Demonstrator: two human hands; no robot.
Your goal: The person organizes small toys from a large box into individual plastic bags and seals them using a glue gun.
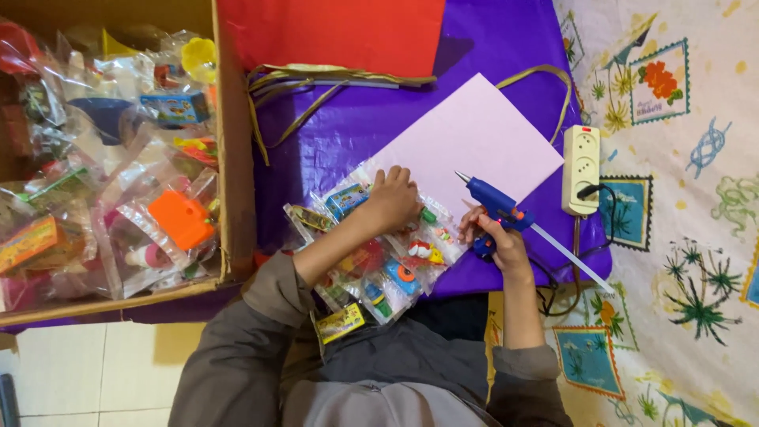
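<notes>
1. A patterned cloth (pixel 696 237) printed with stamps, palms and flowers covers the surface on the right; a pale tiled floor (pixel 87 364) shows at lower left.
2. A purple sheet (pixel 348 126) lies across the middle, with a red sheet (pixel 332 32) touching its upper edge.
3. A cardboard box (pixel 233 158) at left is crammed with small toys in clear bags.
4. A pale pink sheet of paper (pixel 474 138) rests on the purple sheet.
5. A cluster of clear toy packets (pixel 395 273) lies just below the pink paper.
6. A cream power strip (pixel 581 170) sits at the purple sheet's right edge, one plug in it.
7. The blue glue gun (pixel 494 202) is gripped by the right hand (pixel 498 241), nozzle pointing toward the pink paper.
8. The left hand (pixel 391 202) presses down, fingers curled, on the packets.
</notes>
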